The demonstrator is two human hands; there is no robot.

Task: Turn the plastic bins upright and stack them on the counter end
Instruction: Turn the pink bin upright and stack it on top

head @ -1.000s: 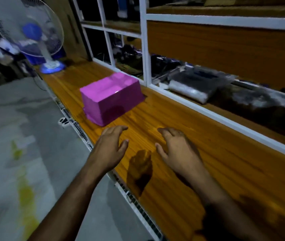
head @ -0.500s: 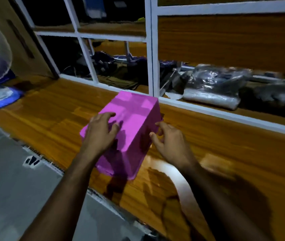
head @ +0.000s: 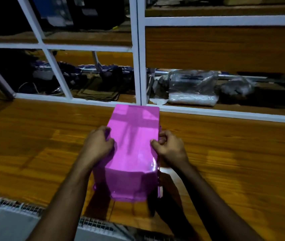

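On the worktop (head: 34,150) in front of me, seen from my head camera, one pink plastic bin (head: 133,146) lies bottom-up, its flat base facing me and its open rim turned down against the wood. It sits near the middle of the worktop, its far end just short of the white window frame (head: 139,66).

My left hand (head: 98,146) clamps the bin's left side, fingers curled over the edge onto the base. My right hand (head: 169,148) does the same on the right side, thumb on top and fingers wrapped down the wall. Both hands are closed on the bin, pressing it between them.

What could go wrong, as I judge it: the plastic looks glossy and slick, so when I flip it my grip may slide and the bin may drop onto the wood or off the near edge. The frame stands close behind, so a wide swing could knock the far end against it. The light is dim, which makes the rim hard to see.

I count one bin and two hands. No other bin shows, so the stacking is not yet begun.
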